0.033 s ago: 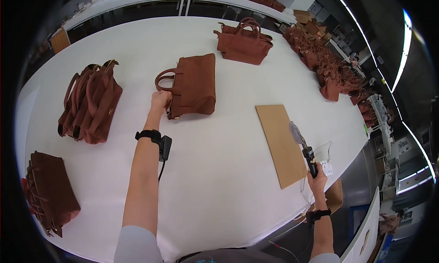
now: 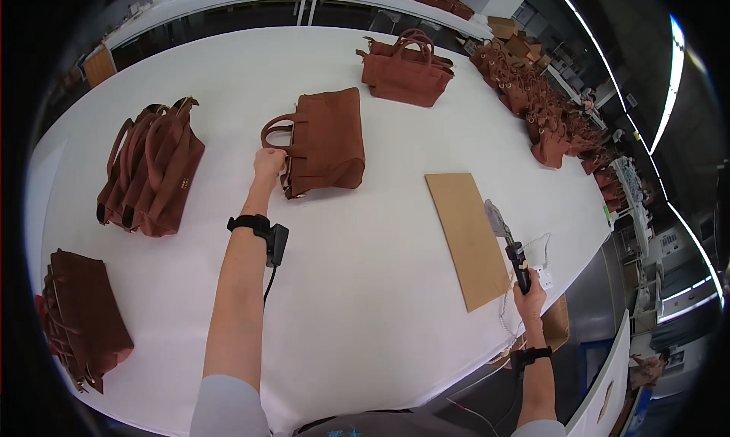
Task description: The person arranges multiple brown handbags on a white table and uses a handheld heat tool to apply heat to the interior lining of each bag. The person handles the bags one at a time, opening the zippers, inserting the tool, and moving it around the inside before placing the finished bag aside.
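My left hand is closed on the top edge of a brown handbag, close to its handle; the bag lies on its side on the white table. My fingertips are partly hidden. At the right, my right hand is wrapped round the black handle of a small hand iron. Its pointed head seems covered in grey material and is over or beside the right edge of a brown cardboard sheet. I cannot tell whether the iron touches the sheet.
Upright handbags stand together at the left, and darker brown bags lie at the near left. Another handbag stands at the back. A white power strip with cords is by my right hand. Many bags crowd a farther surface.
The handbag in my left hand has shifted very slightly to the right. My right hand with the iron has barely moved.
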Available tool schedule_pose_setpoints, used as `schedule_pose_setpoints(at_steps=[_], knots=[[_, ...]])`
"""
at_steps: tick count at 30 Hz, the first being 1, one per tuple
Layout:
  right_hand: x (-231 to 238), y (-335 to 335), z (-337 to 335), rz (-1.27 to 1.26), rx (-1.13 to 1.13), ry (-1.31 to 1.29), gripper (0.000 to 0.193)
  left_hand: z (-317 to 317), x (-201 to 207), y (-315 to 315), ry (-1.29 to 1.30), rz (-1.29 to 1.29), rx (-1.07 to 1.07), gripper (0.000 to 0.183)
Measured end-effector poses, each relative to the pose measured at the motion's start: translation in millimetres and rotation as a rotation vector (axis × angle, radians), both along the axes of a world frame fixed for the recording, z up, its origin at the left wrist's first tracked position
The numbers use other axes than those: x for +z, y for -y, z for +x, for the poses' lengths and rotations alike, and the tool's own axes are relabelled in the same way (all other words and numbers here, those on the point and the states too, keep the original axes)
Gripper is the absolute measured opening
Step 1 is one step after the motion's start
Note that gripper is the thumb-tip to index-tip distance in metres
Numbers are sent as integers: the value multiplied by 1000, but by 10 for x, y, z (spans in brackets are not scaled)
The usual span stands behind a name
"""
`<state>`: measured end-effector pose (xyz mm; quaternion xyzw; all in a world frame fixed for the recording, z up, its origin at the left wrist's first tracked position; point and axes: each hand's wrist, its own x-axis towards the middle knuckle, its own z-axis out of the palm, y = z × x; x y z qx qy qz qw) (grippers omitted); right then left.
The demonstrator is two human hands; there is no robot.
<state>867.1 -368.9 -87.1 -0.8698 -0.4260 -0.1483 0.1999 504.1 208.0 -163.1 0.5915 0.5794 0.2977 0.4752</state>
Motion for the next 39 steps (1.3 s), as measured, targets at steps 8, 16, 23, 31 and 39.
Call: schedule_pose_setpoints(at_steps=[8,16,23,31,39], knots=[[258,-116,-265,166,-33,-145,42,386,-137,595,426,-236,109,42],[167,107,-476,262,100,-295,37,1196,-129,1310,172,-136,389,44],[191,376,-561,330,58,-605,42,1479,-243,1264,328,-141,247,38],[164,426,-426,452,121,-832,40,1081,821,1349,458,84,110,41],[172,377,-520,623,158,-1086,41,340,1412,2981,-470,1177,-635,36]])
